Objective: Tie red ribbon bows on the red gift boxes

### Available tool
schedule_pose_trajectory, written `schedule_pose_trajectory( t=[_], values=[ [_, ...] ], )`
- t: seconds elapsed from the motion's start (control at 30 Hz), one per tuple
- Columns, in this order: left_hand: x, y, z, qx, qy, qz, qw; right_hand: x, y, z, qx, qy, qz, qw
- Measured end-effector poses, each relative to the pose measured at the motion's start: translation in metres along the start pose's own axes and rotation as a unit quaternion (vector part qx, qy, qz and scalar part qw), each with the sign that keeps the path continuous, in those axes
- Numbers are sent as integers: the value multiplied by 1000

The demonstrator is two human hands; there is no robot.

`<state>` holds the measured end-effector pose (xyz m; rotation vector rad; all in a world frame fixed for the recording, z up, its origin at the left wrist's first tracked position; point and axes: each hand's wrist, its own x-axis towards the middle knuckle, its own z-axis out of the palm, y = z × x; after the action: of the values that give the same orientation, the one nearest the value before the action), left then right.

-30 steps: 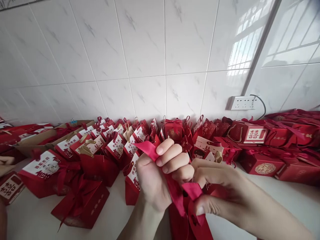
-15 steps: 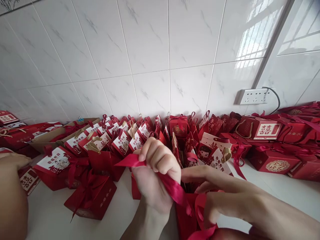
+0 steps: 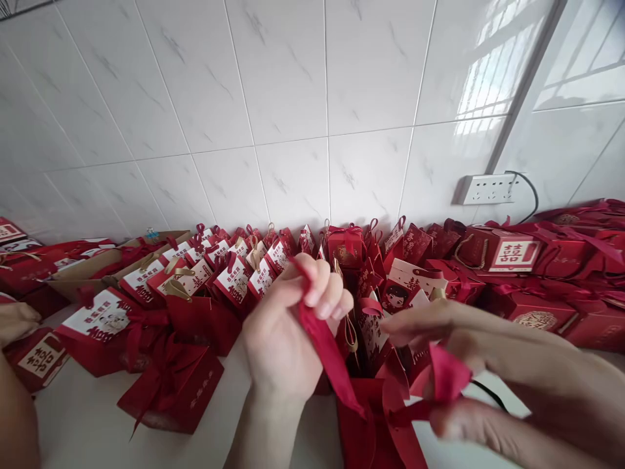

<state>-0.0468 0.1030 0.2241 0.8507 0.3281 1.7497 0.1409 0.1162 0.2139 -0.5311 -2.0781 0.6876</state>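
Observation:
At the bottom centre stands a red gift box (image 3: 361,430) with its top flaps raised. A red satin ribbon (image 3: 332,371) comes up from its top. My left hand (image 3: 288,332) is closed around one length of this ribbon, left of and above the box. To the right, the other length lies between the thumb and fingers of my right hand (image 3: 508,378), looped over a finger. The right fingertips are slightly blurred. Just left of the box, a finished red box (image 3: 180,391) with a ribbon bow rests on the white surface.
Rows of red and white decorated boxes (image 3: 234,280) line the tiled wall. More boxes (image 3: 547,312) are stacked at the right, below a power strip (image 3: 488,189). Another person's hand (image 3: 17,322) is at the left edge beside a box (image 3: 39,361).
My left hand has turned and moved slightly left, with the ribbon now slanting down from it. My right hand has lifted its ribbon length outward to the right. The other person's hand has shifted left.

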Motion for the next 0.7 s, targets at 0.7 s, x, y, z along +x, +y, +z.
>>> schedule_pose_trajectory(
  t=[0.7],
  values=[
    [-6, -18, 2, 368, 10, -21, 930, 21, 2, 11, 253, 149, 96, 951]
  ],
)
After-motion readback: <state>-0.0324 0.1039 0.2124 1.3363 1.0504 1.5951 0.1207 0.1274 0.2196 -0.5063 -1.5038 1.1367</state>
